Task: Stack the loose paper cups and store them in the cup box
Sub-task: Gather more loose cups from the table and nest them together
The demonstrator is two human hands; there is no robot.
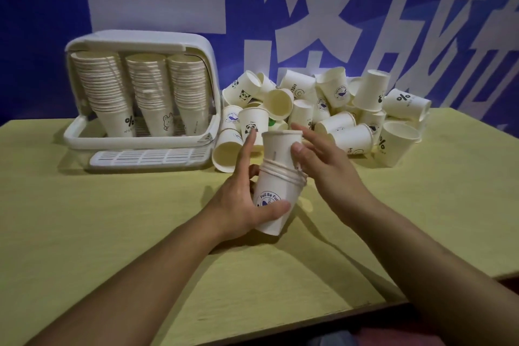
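My left hand (pixel 247 199) grips a short stack of white paper cups (pixel 276 199) near its base, thumb across the printed logo and index finger pointing up. A top cup (pixel 280 149) sits partly pushed into that stack. My right hand (pixel 317 157) is beside this top cup, its thumb touching the cup's side and its fingers straight behind it. A pile of loose paper cups (pixel 351 118) lies behind the hands. The white cup box (pixel 140 93) stands open at the back left, holding three tall stacks of cups.
The box's slotted white tray (pixel 148 157) lies in front of it. The yellow-green table (pixel 98 219) ends at a front edge near my forearms and at a right edge. A blue wall with large white characters rises behind.
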